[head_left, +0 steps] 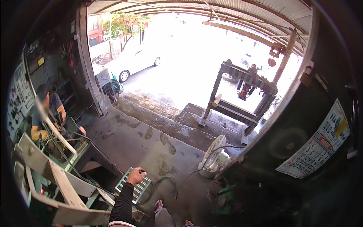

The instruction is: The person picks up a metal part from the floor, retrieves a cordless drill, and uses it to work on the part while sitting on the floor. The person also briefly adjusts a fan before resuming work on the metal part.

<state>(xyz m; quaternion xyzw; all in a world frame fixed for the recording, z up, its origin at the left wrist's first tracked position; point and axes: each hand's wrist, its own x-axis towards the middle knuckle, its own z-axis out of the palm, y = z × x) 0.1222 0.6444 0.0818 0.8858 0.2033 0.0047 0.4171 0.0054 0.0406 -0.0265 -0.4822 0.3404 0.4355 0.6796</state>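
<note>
Your left hand (136, 176), its forearm in a black sleeve (123, 202), is over a pale, rectangular, slatted metal rack (141, 186) just left of your grey trouser leg (165, 217). Your fingers look curled; the wide view does not tell whether they touch the rack or hold anything. Right of it stands a white round fan (214, 153); to the left, a co-worker in a dark shirt (56, 104) bends over metal framework (66, 178).
</note>
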